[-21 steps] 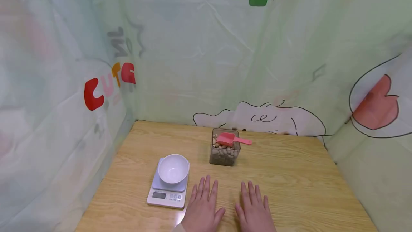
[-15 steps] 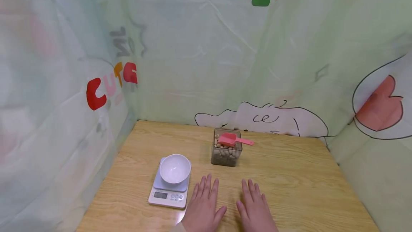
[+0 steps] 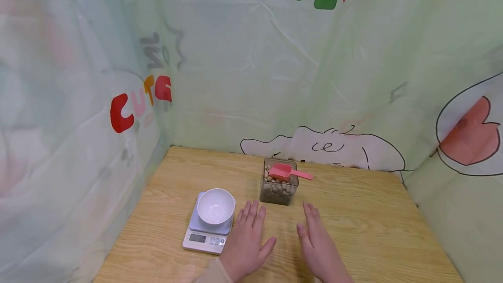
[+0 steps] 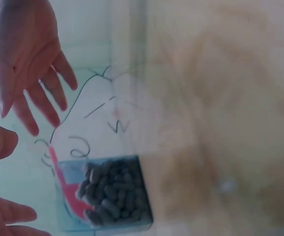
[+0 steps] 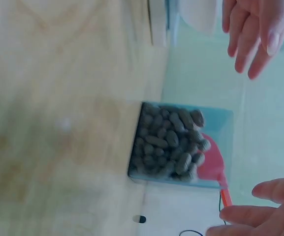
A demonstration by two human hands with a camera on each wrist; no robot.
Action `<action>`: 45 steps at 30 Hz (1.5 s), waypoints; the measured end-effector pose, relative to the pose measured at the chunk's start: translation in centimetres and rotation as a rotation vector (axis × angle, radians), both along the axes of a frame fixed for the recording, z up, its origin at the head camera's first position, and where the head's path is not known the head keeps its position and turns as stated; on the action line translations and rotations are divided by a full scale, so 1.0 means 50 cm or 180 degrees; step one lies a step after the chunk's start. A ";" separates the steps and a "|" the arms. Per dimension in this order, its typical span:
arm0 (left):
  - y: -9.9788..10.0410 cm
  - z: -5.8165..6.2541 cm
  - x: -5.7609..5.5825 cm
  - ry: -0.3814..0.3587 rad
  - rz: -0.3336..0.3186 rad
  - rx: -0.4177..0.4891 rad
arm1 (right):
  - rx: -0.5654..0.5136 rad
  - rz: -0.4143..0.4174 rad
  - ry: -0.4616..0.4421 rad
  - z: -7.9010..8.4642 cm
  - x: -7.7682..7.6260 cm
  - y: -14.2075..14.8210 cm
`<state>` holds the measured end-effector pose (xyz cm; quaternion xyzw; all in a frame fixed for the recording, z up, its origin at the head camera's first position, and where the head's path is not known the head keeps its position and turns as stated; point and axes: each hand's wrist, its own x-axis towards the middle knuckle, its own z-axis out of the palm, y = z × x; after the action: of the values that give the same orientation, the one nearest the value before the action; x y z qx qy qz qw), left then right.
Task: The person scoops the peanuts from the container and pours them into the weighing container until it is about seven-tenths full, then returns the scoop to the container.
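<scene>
Both hands hover over the front of the wooden table, fingers straight and holding nothing. The left hand is palm down, just right of a white kitchen scale, whose corner it hides. On the scale sits a white bowl. The right hand is turned partly on edge, thumb toward the left hand. Beyond them stands a clear square container, filled with what look like unshelled peanuts. A pink scoop lies on top, its handle poking out over the right rim.
The wooden table runs back to a printed pale green curtain. Curtain also encloses the left and right sides.
Both hands have risen and moved forward toward the container. The right hand has rolled from palm down onto its edge. The head view has shifted slightly; scale, bowl, container and scoop look unmoved.
</scene>
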<state>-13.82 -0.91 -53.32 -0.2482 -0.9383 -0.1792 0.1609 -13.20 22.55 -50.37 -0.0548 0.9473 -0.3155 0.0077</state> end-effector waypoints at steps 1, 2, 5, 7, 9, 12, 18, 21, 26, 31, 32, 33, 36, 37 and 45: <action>-0.003 0.007 -0.007 0.0000 0.0001 0.0017 | -0.0028 0.0021 0.0058 0.004 -0.006 0.004; -0.006 0.014 -0.015 -0.0017 0.0014 0.0023 | -0.0048 0.0038 0.0118 0.007 -0.013 0.007; -0.015 0.034 -0.039 -0.0050 0.0048 0.0046 | -0.0105 0.0087 0.0288 0.016 -0.031 0.020; -0.020 0.045 -0.053 -0.0058 0.0064 0.0078 | -0.0122 0.0089 0.0397 0.021 -0.041 0.029; -0.024 0.057 -0.065 -0.0079 0.0082 0.0104 | -0.0142 0.0073 0.0433 0.028 -0.051 0.038; -0.032 0.077 -0.082 -0.0132 0.0063 0.0158 | -0.0198 0.0049 0.0442 0.039 -0.063 0.050; -0.045 0.102 -0.120 -0.0265 -0.0043 0.0330 | -0.0314 -0.0009 0.0480 0.060 -0.081 0.069; -0.047 0.111 -0.136 -0.0367 -0.0060 0.0461 | -0.0359 -0.0003 0.0473 0.067 -0.091 0.075; -0.047 0.126 -0.154 -0.0660 -0.0054 0.0569 | -0.0398 -0.0043 0.0427 0.070 -0.109 0.083; -0.038 0.133 -0.189 -0.0686 -0.0097 0.0343 | -0.0400 -0.0140 0.0361 0.076 -0.130 0.086; -0.036 0.133 -0.197 -0.0668 -0.0112 0.0268 | -0.0396 -0.0159 0.0343 0.078 -0.135 0.087; -0.033 0.133 -0.205 -0.0655 -0.0126 0.0191 | -0.0403 -0.0176 0.0326 0.080 -0.139 0.087; -0.024 0.134 -0.227 -0.0634 -0.0150 -0.0019 | -0.0402 -0.0195 0.0284 0.086 -0.153 0.090; -0.022 0.135 -0.233 -0.0644 -0.0152 -0.0050 | -0.0404 -0.0201 0.0264 0.088 -0.158 0.091; -0.001 0.139 -0.271 -0.0591 -0.0062 -0.0305 | -0.0342 -0.0209 0.0230 0.089 -0.196 0.095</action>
<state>-27.38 -0.96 -46.36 -0.2470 -0.9542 -0.1579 0.0595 -22.99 27.28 -45.94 -0.0354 0.9299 -0.3638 -0.0398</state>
